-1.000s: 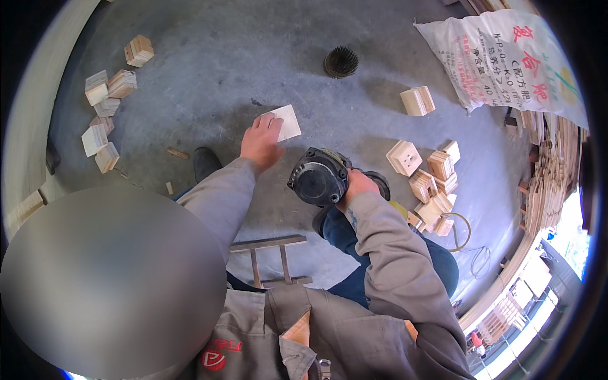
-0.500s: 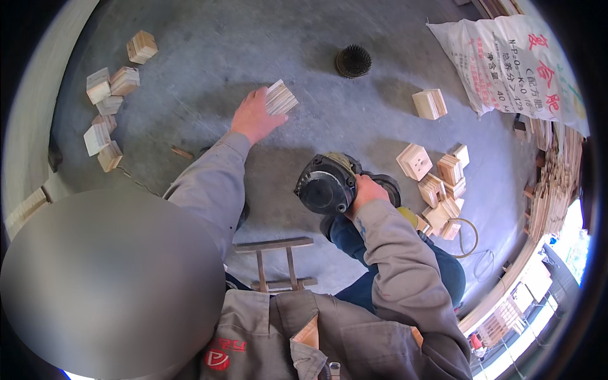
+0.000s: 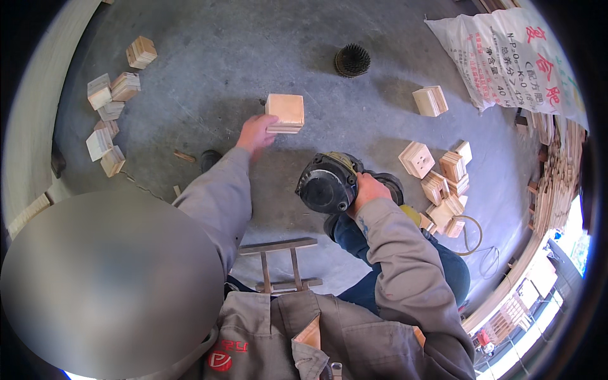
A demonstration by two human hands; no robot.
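Observation:
My left hand (image 3: 255,133) grips a layered plywood block (image 3: 286,109) by its left side, with the pale flat face turned upward. Closed around the handle of a black and yellow nail gun (image 3: 327,183) is my right hand (image 3: 371,191), in front of my right knee. The tool's round black end faces up, and its nose is hidden. A coil of nails (image 3: 353,61) rests on the floor beyond the block.
Several plywood blocks (image 3: 113,111) lie at the left, and more (image 3: 446,183) pile up at the right near a hose (image 3: 476,240). One block (image 3: 430,101) sits apart. A white sack (image 3: 500,63) is far right; a small wooden stool (image 3: 278,246) stands by my legs.
My left hand has turned the block, so its flat face points up instead of its layered edges. Block and hand have shifted slightly. The nail gun stays nearly where it was.

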